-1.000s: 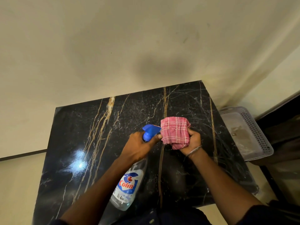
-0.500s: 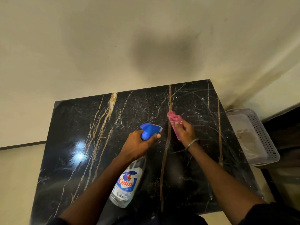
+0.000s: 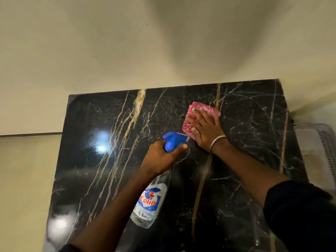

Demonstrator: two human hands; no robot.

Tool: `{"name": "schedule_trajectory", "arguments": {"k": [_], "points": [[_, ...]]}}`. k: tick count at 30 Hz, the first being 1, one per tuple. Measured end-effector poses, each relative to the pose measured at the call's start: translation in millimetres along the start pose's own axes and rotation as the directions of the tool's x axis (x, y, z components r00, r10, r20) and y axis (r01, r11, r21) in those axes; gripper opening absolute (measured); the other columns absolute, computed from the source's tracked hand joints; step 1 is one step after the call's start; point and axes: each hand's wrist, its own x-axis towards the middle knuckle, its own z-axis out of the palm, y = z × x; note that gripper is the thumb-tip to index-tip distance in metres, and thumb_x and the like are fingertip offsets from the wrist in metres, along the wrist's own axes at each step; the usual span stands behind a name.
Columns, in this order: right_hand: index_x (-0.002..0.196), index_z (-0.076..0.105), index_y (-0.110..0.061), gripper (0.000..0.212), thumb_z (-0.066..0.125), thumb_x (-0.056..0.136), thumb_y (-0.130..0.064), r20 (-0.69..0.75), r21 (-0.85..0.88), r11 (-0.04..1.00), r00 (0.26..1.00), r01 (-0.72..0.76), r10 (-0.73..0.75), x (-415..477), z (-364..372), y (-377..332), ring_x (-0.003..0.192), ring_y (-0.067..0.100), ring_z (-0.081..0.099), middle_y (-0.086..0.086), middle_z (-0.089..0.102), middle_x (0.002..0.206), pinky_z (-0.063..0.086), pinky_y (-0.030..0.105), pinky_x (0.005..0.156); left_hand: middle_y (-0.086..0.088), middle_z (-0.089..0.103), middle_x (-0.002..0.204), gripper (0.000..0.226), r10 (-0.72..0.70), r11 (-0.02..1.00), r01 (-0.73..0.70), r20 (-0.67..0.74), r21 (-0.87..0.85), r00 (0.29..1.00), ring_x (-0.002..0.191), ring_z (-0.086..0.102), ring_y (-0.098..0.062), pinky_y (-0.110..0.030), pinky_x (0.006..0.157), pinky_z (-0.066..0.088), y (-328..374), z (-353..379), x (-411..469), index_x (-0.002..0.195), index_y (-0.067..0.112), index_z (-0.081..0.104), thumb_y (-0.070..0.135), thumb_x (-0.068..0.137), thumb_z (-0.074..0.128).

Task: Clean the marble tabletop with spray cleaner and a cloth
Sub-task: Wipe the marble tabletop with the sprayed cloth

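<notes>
From the head camera, looking down, there is a black marble counter (image 3: pixel 245 170) with gold and white lines running through it. It sits against a pale wall (image 3: pixel 109 42).

The right hand (image 3: pixel 205 131) lies flat with its fingers spread out. It presses down on a pink checked cloth (image 3: pixel 196 110). The cloth is right under the palm and fingers, and its far edge sticks out past the fingertips, toward the wall. A thin silver bangle (image 3: pixel 217 141) goes around the right wrist. A dark sleeve (image 3: pixel 298 211) covers the arm near the bottom corner.

The left hand (image 3: pixel 161 157) is wrapped tight around the neck of a spray bottle (image 3: pixel 149 202). The blue spray head (image 3: pixel 173 140) pokes out above the fingers and points toward the right hand. Its tip is just beside the near edge of the cloth. The clear body of the bottle hangs below the left hand, along the wrist, with a blue and white label that says "Colin".

The two hands are close together, the left one nearer to the person.

A white plastic basket (image 3: pixel 320 150) with little holes sits beyond the right hand, off the side of the counter. A bright spot of light shines on the counter to the left of the left hand.
</notes>
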Motion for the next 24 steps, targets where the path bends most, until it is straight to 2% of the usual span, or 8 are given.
{"name": "schedule_trajectory", "arguments": {"k": [2, 6, 11, 13, 16, 18, 22, 24], "points": [[0.156, 0.015, -0.03, 0.063, 0.006, 0.095, -0.046, 0.009, 0.031, 0.998, 0.999, -0.051, 0.051, 39, -14, 10, 0.152, 0.024, 0.003, 0.0, 0.007, 0.165, -0.009, 0.053, 0.118, 0.011, 0.059, 0.052, 0.032, -0.001, 1.0, 0.001, -0.027, 0.0, 1.0, 0.047, 0.055, 0.001, -0.012, 0.048, 0.042, 0, -2, 9, 0.072, 0.02, 0.062, 0.048, 0.085, 0.068], [0.156, 0.003, -0.032, 0.061, 0.006, 0.096, -0.045, 0.052, -0.01, 0.993, 0.992, -0.118, 0.118, 89, -29, 27, 0.152, 0.024, -0.005, -0.003, -0.005, 0.165, -0.007, 0.052, 0.12, 0.009, 0.058, 0.059, 0.029, -0.027, 0.999, 0.027, 0.008, 0.021, 1.0, 0.048, 0.054, 0.002, -0.009, 0.047, 0.041, 3, -9, 18, 0.076, 0.022, 0.059, 0.048, 0.087, 0.065], [0.155, -0.003, -0.033, 0.065, 0.0, 0.092, -0.049, 0.104, -0.029, 0.994, 0.989, -0.102, 0.105, 72, -25, 21, 0.152, 0.026, -0.006, -0.001, -0.006, 0.165, -0.008, 0.053, 0.12, 0.008, 0.062, 0.066, 0.03, -0.045, 0.998, 0.044, 0.025, 0.039, 0.999, 0.051, 0.057, 0.006, -0.006, 0.046, 0.041, 8, -16, 20, 0.089, 0.02, 0.061, 0.049, 0.088, 0.062], [0.154, 0.001, -0.033, 0.063, 0.005, 0.094, -0.05, 0.064, -0.032, 0.999, 0.997, -0.036, 0.038, 38, -13, 7, 0.152, 0.028, 0.0, 0.001, 0.002, 0.165, -0.007, 0.054, 0.118, 0.007, 0.062, 0.064, 0.033, -0.018, 0.998, 0.018, 0.005, 0.065, 1.0, 0.05, 0.057, 0.004, -0.007, 0.047, 0.041, 9, -14, 19, 0.087, 0.018, 0.063, 0.051, 0.088, 0.063], [0.151, 0.028, -0.028, 0.06, 0.029, 0.095, -0.048, -0.013, 0.001, 0.994, 0.993, 0.113, -0.113, -25, 8, -27, 0.148, 0.031, 0.019, 0.005, 0.024, 0.161, 0.003, 0.057, 0.117, 0.007, 0.062, 0.06, 0.036, 0.008, 0.998, -0.006, -0.031, 0.068, 0.999, 0.048, 0.057, 0.001, -0.009, 0.046, 0.042, 7, -10, 15, 0.087, 0.015, 0.065, 0.051, 0.087, 0.064], [0.148, 0.033, -0.027, 0.059, 0.037, 0.093, -0.047, -0.066, 0.028, 0.985, 0.983, 0.171, -0.169, -63, 21, -51, 0.147, 0.032, 0.02, 0.006, 0.031, 0.159, 0.007, 0.058, 0.116, 0.006, 0.061, 0.057, 0.039, 0.022, 0.998, -0.019, -0.052, 0.055, 0.998, 0.047, 0.054, -0.001, -0.013, 0.047, 0.042, 6, -7, 12, 0.078, 0.014, 0.065, 0.052, 0.085, 0.065], [0.155, 0.021, -0.028, 0.07, 0.042, 0.093, -0.052, -0.05, -0.014, 0.971, 0.969, 0.24, -0.241, -94, 38, -67, 0.15, 0.033, 0.007, 0.006, 0.012, 0.164, 0.007, 0.06, 0.116, 0.008, 0.06, 0.054, 0.036, -0.001, 0.999, 0.003, -0.057, 0.038, 0.998, 0.046, 0.055, 0.002, -0.01, 0.046, 0.041, 6, 0, 9, 0.07, 0.019, 0.059, 0.051, 0.085, 0.066], [0.155, 0.019, -0.031, 0.071, 0.042, 0.093, -0.055, -0.015, -0.017, 0.961, 0.961, 0.277, -0.277, -89, 37, -61, 0.151, 0.032, 0.005, 0.004, 0.009, 0.165, 0.005, 0.061, 0.117, 0.011, 0.057, 0.05, 0.032, -0.021, 0.999, 0.022, -0.047, 0.023, 0.999, 0.044, 0.055, 0.005, -0.006, 0.044, 0.037, 6, 1, 9, 0.067, 0.024, 0.055, 0.047, 0.086, 0.066]]}}
